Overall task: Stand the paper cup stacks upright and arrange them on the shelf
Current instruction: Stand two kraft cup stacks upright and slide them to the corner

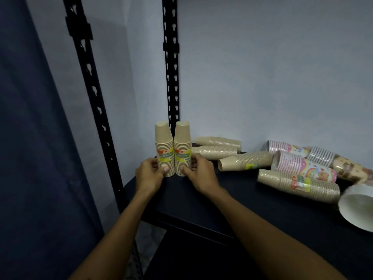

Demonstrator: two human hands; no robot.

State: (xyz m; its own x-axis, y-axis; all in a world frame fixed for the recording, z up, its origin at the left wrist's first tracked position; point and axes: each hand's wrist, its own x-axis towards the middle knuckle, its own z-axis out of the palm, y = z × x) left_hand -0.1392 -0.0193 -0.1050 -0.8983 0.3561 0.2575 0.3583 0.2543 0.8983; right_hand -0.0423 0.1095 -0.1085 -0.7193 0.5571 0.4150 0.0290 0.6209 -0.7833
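Two tan paper cup stacks stand upright side by side at the left back corner of the dark shelf (232,203). My left hand (149,174) grips the base of the left stack (163,142), thumb in front. My right hand (198,172) grips the base of the right stack (182,142) the same way. Both stacks carry yellow-green labels. Several more tan stacks lie on their sides to the right, such as one at the back (219,142) and one nearer the front (298,183). Pink patterned stacks (302,165) also lie flat.
Two black perforated shelf posts (171,77) rise behind and left of the upright stacks. A striped stack (322,155) and a brown printed stack (351,168) lie at the far right. A white bowl-like cup (357,207) lies at the right edge. The wall is close behind.
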